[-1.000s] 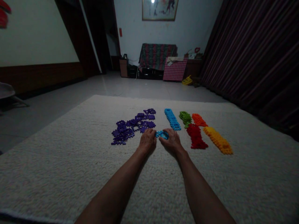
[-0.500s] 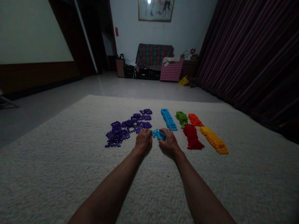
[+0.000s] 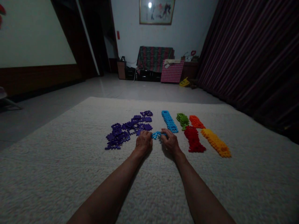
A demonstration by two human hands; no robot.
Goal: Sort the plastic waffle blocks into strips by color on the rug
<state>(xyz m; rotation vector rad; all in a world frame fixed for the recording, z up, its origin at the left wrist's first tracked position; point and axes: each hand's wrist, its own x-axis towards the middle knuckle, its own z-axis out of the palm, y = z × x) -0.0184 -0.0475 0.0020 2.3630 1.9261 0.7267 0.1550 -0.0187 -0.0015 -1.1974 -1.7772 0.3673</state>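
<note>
The room is dim, and much of the detail is lost. Both forearms are cut off by the near edge of the view. The left hand (image 3: 143, 142) and right hand (image 3: 171, 143) lie knuckles-up on the rug (image 3: 70, 161), close together, each pinched narrow on one end of a blue piece (image 3: 156, 135) that spans the gap between them. The fingertips are hidden under the hands, and only the middle of the piece shows, so its shape cannot be made out. It sits just above the rug, near the middle.

Just left of and beyond the left hand lies a loose spread of purple pieces (image 3: 127, 129). Just beyond the right hand is a blue strip (image 3: 169, 121), its near end close to the fingers. Right of it lie a green strip (image 3: 182, 119), an orange strip (image 3: 196, 122), a red strip (image 3: 193, 139) and a yellow strip (image 3: 216, 142), the last two nearer. By the far wall stands a red-checked box (image 3: 172, 71); what is in it cannot be seen.
</note>
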